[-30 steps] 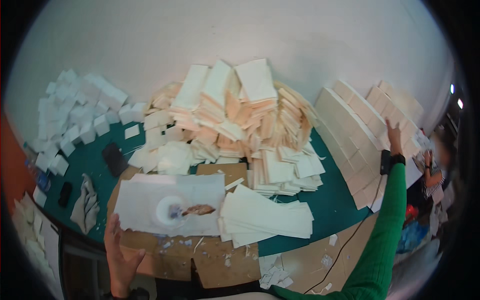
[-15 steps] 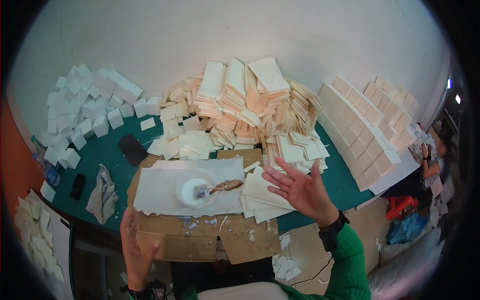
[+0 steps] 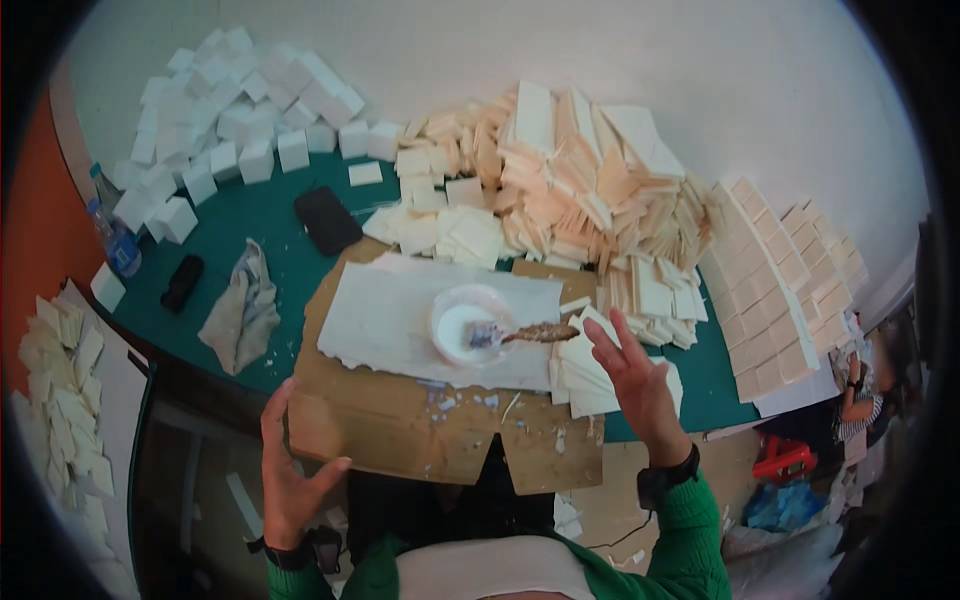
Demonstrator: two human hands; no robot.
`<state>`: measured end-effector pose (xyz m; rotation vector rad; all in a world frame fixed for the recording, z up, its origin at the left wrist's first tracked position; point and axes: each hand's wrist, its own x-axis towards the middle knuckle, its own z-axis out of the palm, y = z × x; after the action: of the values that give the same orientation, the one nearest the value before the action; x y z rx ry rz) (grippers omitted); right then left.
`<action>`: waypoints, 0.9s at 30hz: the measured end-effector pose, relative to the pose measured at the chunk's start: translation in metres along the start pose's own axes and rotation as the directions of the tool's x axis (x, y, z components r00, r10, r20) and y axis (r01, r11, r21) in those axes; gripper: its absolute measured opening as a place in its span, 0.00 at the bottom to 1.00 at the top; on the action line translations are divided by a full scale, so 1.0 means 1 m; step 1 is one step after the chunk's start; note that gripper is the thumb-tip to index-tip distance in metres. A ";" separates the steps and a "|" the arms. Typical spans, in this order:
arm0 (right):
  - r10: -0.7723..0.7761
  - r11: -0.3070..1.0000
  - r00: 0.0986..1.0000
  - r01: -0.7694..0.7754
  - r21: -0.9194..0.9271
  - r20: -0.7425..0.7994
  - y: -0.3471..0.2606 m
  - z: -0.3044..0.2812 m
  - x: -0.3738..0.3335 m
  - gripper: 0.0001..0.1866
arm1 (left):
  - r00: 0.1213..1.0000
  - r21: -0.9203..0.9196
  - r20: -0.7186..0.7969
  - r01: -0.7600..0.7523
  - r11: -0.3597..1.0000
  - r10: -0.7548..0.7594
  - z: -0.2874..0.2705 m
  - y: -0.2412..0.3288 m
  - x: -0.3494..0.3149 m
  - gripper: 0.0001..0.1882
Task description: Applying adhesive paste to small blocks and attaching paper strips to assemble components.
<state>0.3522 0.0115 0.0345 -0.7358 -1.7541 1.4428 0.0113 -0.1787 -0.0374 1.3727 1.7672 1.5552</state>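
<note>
My left hand (image 3: 287,468) is raised at the left front edge of the brown cardboard (image 3: 400,440), thumb and fingers apart, holding nothing. My right hand (image 3: 641,390) hovers over the cream flat pieces (image 3: 585,378), fingers spread and nothing in them. On a white sheet (image 3: 375,310) laid over the cardboard stands a round translucent tub (image 3: 437,350) of white liquid. A brush (image 3: 545,333) rests in it, its pale, coated head in the liquid and its crusted brown handle pointing right, close to my right fingertips.
White boxes (image 3: 255,160) are heaped at the back left, cream panels (image 3: 560,180) in the middle, stacked boxes (image 3: 765,300) at right. A black case (image 3: 328,220), grey cloth (image 3: 240,310) and bottle (image 3: 120,245) lie or stand left. Another person's arm (image 3: 856,405) shows far right.
The view has swung, so the table appears farther right. My right hand has turned more side-on and is closer to the brush handle. My left thumb is spread wider from the fingers.
</note>
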 end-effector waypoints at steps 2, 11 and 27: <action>-0.018 0.989 0.998 0.026 -0.145 0.058 0.009 0.007 -0.022 0.52 | 0.993 0.193 0.116 -0.032 0.981 0.009 0.006 0.013 0.004 0.55; -0.038 0.502 0.932 0.329 -0.800 0.360 0.053 0.031 -0.108 0.50 | 0.890 0.661 0.455 -0.351 0.663 0.017 0.034 0.011 -0.009 0.61; -0.279 0.413 0.960 0.144 -0.899 0.025 0.108 0.029 -0.162 0.36 | 0.938 0.712 0.338 -0.310 0.630 0.078 0.050 -0.009 -0.016 0.55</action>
<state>0.4173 -0.1125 -0.1035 -1.0335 -2.3712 0.1248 0.0551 -0.1665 -0.0644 2.1025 2.2393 0.5889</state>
